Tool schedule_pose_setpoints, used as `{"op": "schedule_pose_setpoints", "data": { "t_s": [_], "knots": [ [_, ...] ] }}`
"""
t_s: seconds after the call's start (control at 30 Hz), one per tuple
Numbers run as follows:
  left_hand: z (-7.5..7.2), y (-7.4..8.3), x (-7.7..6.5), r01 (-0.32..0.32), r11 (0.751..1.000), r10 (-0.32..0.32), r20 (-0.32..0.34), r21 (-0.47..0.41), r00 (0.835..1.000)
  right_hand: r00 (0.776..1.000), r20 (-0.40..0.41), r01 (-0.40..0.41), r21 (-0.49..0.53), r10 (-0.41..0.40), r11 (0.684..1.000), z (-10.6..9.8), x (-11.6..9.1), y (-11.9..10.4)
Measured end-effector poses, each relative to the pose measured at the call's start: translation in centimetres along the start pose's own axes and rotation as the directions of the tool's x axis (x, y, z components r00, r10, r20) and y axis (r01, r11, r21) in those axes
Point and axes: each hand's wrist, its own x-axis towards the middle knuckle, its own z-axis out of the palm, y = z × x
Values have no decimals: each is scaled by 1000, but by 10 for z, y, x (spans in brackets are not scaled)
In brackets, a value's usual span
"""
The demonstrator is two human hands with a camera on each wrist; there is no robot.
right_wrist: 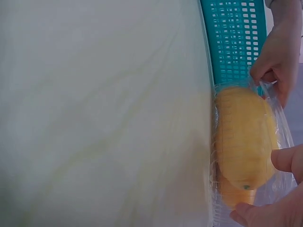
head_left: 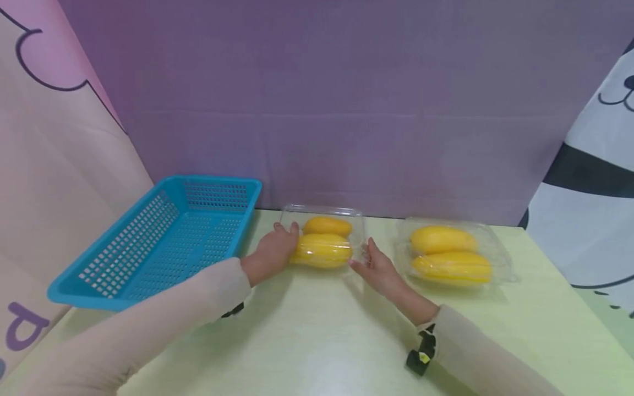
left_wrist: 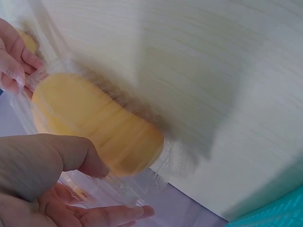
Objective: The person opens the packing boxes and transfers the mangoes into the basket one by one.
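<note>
Both hands hold a clear plastic box (head_left: 324, 208) with two yellow mangoes (head_left: 324, 251) inside, near the table's back edge. My left hand (head_left: 272, 250) grips its left end; in the left wrist view the thumb (left_wrist: 78, 153) lies over the near side with the fingers under the far side. At the opposite end is my right hand (head_left: 378, 269), its thumb and fingers pinching the plastic around the corner, as the right wrist view shows. Fine ridges run along the box wall. A second clear box (head_left: 500, 258) with two more mangoes (head_left: 453, 268) stands to the right of my right hand.
A blue perforated plastic basket (head_left: 193, 236) stands on the left of the pale table (head_left: 317, 341), close beside my left forearm. Behind the table hangs a purple cloth (head_left: 337, 110). Printed cloths (head_left: 589, 220) flank both sides.
</note>
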Motion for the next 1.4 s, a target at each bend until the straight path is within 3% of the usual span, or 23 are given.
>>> {"op": "schedule_pose_setpoints", "data": {
  "t_s": [0.2,0.57,0.73,0.93,1.03,1.2,1.4],
  "knots": [
    [2,1,4,-2,1000,1,16,22,1000,1000,-9,19,-47,-19,999,0,0,0],
    [3,-1,6,-26,998,26,-5,56,1000,1000,-4,18,-11,-18,1000,2,-4,-5],
    [1,2,7,4,997,-2,-31,82,1000,999,-26,31,-31,-32,999,2,-3,-5],
    [1,8,8,69,984,-76,42,165,996,1000,-19,18,-3,-18,1000,1,-2,-2],
    [-2,8,7,46,979,-58,57,200,997,1000,-8,8,4,-8,1000,0,-3,-3],
    [-7,10,7,-12,992,3,73,129,997,1000,0,-17,27,17,999,-2,-3,-5],
    [-9,22,10,-53,997,48,97,57,994,999,0,-40,59,40,997,0,-2,-2]
  ]
}}
